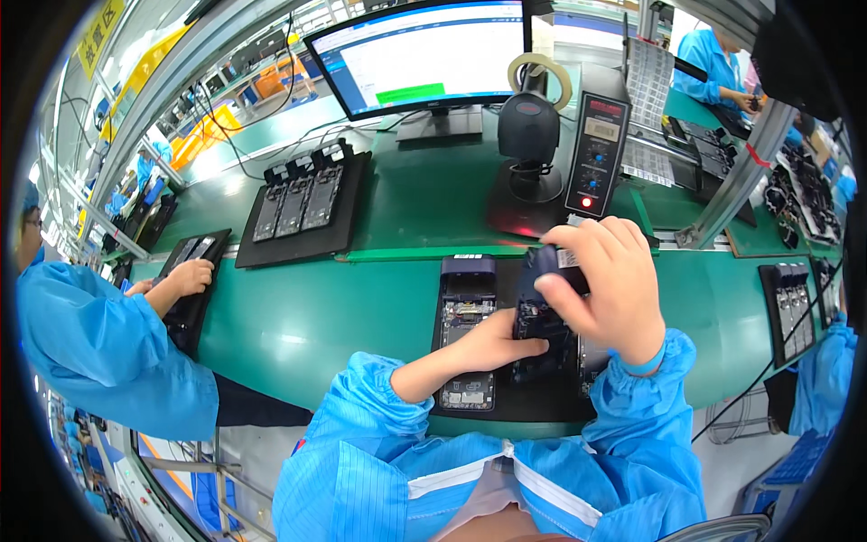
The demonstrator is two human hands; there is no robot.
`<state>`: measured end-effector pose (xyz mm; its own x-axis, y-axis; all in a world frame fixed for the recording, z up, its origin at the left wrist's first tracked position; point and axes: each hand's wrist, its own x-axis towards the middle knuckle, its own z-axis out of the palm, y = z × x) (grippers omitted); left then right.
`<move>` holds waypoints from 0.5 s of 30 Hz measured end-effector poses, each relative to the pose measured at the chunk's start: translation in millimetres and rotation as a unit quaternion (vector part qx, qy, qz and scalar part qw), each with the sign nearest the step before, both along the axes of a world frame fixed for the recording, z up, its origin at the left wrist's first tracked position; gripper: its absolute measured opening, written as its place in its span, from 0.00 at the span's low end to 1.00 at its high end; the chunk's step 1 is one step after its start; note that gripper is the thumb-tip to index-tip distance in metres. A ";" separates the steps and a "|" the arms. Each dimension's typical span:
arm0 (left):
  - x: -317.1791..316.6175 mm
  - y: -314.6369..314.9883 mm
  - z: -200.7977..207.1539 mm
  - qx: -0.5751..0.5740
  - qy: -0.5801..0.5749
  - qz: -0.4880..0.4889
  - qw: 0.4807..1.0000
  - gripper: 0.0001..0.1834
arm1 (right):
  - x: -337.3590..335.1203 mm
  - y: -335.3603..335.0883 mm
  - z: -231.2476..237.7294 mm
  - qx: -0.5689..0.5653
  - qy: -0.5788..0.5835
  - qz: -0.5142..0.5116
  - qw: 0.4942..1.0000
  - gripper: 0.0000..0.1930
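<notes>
A monitor, a barcode scanner and a control box stand behind.

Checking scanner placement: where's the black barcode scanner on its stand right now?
In the head view, the barcode scanner stands at top centre on the green bench, between the monitor and the black meter box.

Bright blue finely striped smock, elastic gathered cuffs, white-edged front opening, 2 bare hands
</notes>
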<state>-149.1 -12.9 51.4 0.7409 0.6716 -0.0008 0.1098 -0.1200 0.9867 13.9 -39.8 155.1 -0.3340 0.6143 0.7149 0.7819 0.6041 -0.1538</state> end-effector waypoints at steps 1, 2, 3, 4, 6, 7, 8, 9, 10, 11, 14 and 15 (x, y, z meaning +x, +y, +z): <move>0.5 -1.7 -7.9 -0.015 -0.006 -0.007 1.000 0.19 | -0.4 8.8 -5.8 0.018 0.032 0.022 0.999 0.13; -0.5 2.3 -12.1 0.028 0.027 -0.045 0.998 0.20 | 1.7 14.2 -8.6 -0.065 0.021 0.017 0.998 0.13; -2.9 5.1 -12.7 -0.005 0.028 -0.053 0.998 0.20 | 2.8 20.7 -10.7 -0.071 0.030 0.016 0.997 0.13; -5.1 9.0 -8.6 -0.040 0.030 -0.065 0.997 0.20 | 4.8 26.2 -13.0 -0.080 0.041 0.012 0.996 0.13; -16.2 20.1 -0.5 -0.053 0.055 -0.098 0.992 0.17 | 12.6 26.8 -11.5 -0.099 0.060 0.002 0.993 0.13; -22.5 20.7 -0.9 0.008 0.020 -0.045 0.999 0.16 | 17.5 23.2 -9.1 -0.127 0.062 0.009 0.990 0.14; -28.0 22.1 -0.6 0.068 -0.014 0.009 0.998 0.15 | 22.0 17.4 -3.6 -0.154 0.065 0.015 0.986 0.14; -34.5 26.7 -0.1 0.154 0.024 0.064 0.986 0.13 | 23.3 8.4 4.3 -0.181 0.059 0.021 0.981 0.16; -38.0 34.2 -1.9 0.238 0.060 0.115 0.963 0.11 | 25.9 3.8 4.9 -0.195 0.054 0.041 0.978 0.16; -39.3 39.8 -9.0 0.469 0.126 0.167 0.858 0.09 | 26.3 -1.0 7.7 -0.199 0.048 0.064 0.977 0.16; -35.3 49.5 -12.9 0.556 0.187 0.070 0.807 0.09 | 29.3 -9.8 10.5 -0.185 0.033 0.083 0.979 0.16; -34.2 51.7 -12.9 0.563 0.198 0.042 0.802 0.09 | 29.6 -10.1 9.2 -0.174 0.028 0.085 0.981 0.16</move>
<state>-183.3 38.8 38.5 0.7847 0.4590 0.4167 0.4412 -0.8857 0.1448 43.5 -49.9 164.3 -0.4187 0.7636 0.4915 0.6591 0.6279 -0.4140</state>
